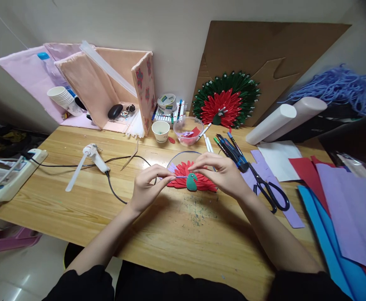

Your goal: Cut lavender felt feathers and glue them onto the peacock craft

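A red felt peacock fan [181, 167] lies on the table, with a green felt bird body [191, 182] at its front and some lilac petals [172, 167] on its left side. My left hand [151, 184] pinches a thin purple strip [180, 177] that reaches toward the bird's head. Just above that head, my right hand [218, 171] has thumb and fingers drawn together over the red petals. Whatever lies between its fingertips is too small to make out. Part of a round clear rim [183, 153] shows behind the petals.
A white glue gun [96, 159] rests at left, its cord trailing toward a power strip [19, 173]. Behind stand a paper cup [160, 133] and a clear bowl [183, 141]. Black scissors [266, 190], markers [225, 146] and felt sheets [352, 209] lie at right. A finished green-and-red peacock [225, 100] leans on cardboard.
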Demonstrator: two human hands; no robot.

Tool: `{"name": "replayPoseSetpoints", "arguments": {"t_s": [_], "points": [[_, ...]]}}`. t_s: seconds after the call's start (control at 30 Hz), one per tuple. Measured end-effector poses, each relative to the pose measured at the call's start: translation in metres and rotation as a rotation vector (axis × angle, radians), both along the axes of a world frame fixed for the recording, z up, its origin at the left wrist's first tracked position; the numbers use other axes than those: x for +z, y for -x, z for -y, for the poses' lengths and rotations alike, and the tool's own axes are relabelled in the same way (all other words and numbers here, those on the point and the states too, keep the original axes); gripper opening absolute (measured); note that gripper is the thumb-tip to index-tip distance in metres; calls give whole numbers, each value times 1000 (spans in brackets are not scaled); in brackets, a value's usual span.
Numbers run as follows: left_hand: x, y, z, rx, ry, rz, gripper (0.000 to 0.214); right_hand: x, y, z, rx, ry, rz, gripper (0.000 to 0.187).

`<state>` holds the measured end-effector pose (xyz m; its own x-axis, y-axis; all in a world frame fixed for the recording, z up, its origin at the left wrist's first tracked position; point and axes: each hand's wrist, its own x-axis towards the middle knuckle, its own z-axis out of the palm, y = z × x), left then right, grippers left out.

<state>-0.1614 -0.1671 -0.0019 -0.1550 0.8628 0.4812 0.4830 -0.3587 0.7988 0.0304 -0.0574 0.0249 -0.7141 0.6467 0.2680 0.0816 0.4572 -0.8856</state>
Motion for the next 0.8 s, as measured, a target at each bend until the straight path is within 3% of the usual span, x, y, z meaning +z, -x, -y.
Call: {"name": "replayPoseSetpoints", "arguments": {"t_s": [0.2, 0.37, 0.5, 0.63, 0.8], "points": [[0, 2, 6, -68, -227, -205, 16, 10, -4, 8, 33, -81, 5, 14], [0, 1, 7, -84, -313, -281, 18, 15, -4, 11, 61, -124, 31, 12], [4, -1, 8, -109, -335, -306, 17, 16, -4, 12, 82, -1, 10, 13], [8, -4, 9, -105, -338, -361, 14, 15, -5, 13, 18, 144, 24, 8], [9, -6, 9, -115, -336, -384, 11, 15, -6, 12, 26, 96, 27, 7]]}}
